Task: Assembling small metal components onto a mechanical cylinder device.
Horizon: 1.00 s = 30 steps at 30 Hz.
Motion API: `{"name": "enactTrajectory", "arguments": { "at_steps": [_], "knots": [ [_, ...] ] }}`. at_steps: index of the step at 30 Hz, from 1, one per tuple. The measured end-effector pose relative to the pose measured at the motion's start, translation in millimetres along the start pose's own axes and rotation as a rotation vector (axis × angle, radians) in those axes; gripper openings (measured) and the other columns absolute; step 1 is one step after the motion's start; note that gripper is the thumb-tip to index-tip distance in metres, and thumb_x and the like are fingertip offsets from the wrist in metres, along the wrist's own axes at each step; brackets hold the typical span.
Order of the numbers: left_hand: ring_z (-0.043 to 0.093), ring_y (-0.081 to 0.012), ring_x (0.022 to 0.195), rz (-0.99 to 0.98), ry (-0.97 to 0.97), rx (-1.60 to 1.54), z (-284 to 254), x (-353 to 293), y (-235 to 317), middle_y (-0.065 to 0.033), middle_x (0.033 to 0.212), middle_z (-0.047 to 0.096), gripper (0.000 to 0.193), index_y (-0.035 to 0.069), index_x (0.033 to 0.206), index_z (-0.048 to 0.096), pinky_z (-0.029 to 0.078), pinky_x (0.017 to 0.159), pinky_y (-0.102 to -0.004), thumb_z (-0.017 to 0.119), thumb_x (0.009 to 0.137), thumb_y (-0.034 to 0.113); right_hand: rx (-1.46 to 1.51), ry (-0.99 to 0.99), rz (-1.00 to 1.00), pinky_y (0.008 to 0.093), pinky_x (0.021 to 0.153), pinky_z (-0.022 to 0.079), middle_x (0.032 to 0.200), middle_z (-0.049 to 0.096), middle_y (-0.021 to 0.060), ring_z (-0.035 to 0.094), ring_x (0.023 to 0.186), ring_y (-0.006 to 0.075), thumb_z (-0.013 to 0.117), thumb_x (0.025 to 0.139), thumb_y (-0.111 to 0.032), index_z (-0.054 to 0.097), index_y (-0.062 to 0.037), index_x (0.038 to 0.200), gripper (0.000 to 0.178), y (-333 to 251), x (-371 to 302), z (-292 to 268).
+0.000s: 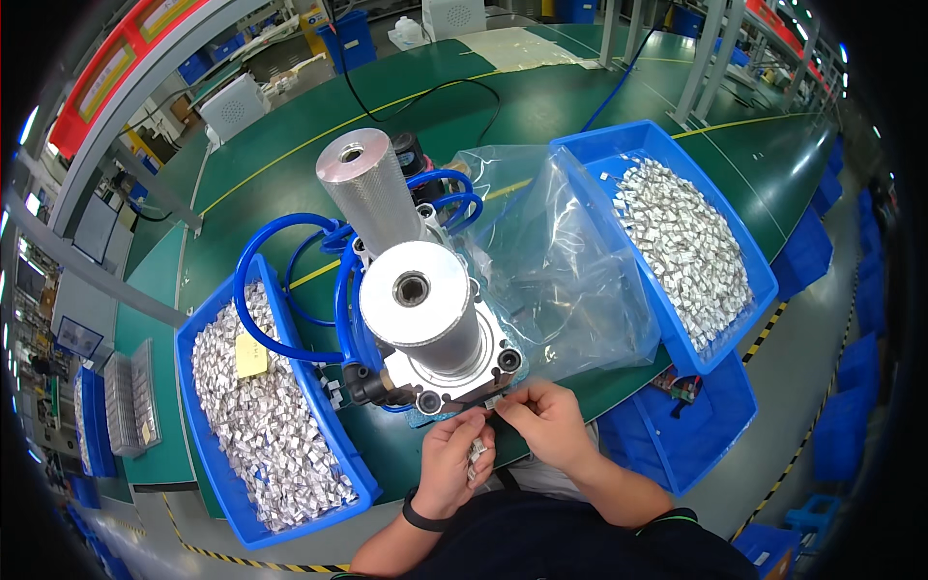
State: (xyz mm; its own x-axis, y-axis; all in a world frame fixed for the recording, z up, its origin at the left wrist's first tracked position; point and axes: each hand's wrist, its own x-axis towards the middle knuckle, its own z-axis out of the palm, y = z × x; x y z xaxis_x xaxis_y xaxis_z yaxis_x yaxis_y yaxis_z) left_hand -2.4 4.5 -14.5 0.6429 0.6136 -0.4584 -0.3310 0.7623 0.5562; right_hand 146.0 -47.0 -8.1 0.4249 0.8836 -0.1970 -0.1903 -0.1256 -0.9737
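Note:
My left hand (450, 466) is closed around several small white-and-silver parts (476, 454), just in front of a metal pneumatic press (425, 304). Between the thumb and fingers of my right hand (553, 425), one small white part (494, 402) is pinched at the press's near edge. The two hands nearly meet; the left fingertips are close to that part. What kind of part it is cannot be made out. The press has a wide silver cylinder, with a knurled cylinder (372, 184) behind it, and blue air hoses (242, 290) looping on its left.
A blue bin (362, 474) full of such parts, with a yellow note (251, 356) on top, stands left. Another filled blue bin (764, 275) is at right. Beside the press lies a clear plastic bag (570, 280). A lower blue bin (720, 440) sits below the table edge.

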Motion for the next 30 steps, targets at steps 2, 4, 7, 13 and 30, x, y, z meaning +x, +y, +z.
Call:
{"name": "enactTrajectory", "arguments": {
  "at_steps": [2,4,7,13,30],
  "knots": [
    [0.045,-0.0109,0.045,0.005,0.020,-0.028,3,-1,1,-0.0089,0.075,0.059,0.016,0.002,0.107,0.059,0.030,0.033,-0.0212,0.054,0.097,0.014,0.020,0.003,0.009,0.0221,0.060,0.045,0.078,0.066,0.0051,0.057,0.067,0.0057,0.068,0.087,-0.012,0.067,0.0044,0.086,0.017,1,2,1],
    [0.045,-0.0108,0.045,-0.001,0.028,-0.025,4,-2,2,-0.0091,0.075,0.059,0.016,0.002,0.106,0.059,0.030,0.033,-0.0212,0.054,0.098,0.014,0.044,0.007,0.018,0.0221,0.061,0.046,0.078,0.067,0.0057,0.058,0.067,0.0060,0.068,0.087,-0.012,0.067,0.0049,0.087,0.017,2,3,1],
    [0.044,-0.0116,0.046,-0.013,0.030,-0.005,2,-1,1,-0.0096,0.075,0.058,0.016,0.003,0.107,0.058,0.030,0.033,-0.0213,0.053,0.098,0.015,0.069,0.010,0.015,0.0222,0.062,0.046,0.078,0.068,0.0061,0.059,0.068,0.0064,0.068,0.087,-0.012,0.067,0.0053,0.088,0.017,3,4,2],
    [0.044,-0.0126,0.046,-0.022,0.038,0.010,1,-1,1,-0.0099,0.076,0.057,0.016,0.004,0.108,0.057,0.031,0.032,-0.0215,0.051,0.099,0.015,0.066,-0.002,0.039,0.0225,0.062,0.047,0.079,0.069,0.0063,0.059,0.069,0.0065,0.068,0.087,-0.013,0.067,0.0055,0.090,0.018,3,5,1],
    [0.043,-0.0118,0.046,-0.035,0.004,-0.046,5,-2,4,-0.0104,0.076,0.057,0.025,0.000,0.106,0.054,0.029,0.032,-0.0216,0.044,0.100,0.022,-0.030,-0.036,-0.033,0.0226,0.056,0.041,0.069,0.057,0.0005,0.050,0.062,0.0047,0.067,0.084,-0.010,0.065,0.0016,0.080,0.012,-3,-8,-10]
  ]
}}
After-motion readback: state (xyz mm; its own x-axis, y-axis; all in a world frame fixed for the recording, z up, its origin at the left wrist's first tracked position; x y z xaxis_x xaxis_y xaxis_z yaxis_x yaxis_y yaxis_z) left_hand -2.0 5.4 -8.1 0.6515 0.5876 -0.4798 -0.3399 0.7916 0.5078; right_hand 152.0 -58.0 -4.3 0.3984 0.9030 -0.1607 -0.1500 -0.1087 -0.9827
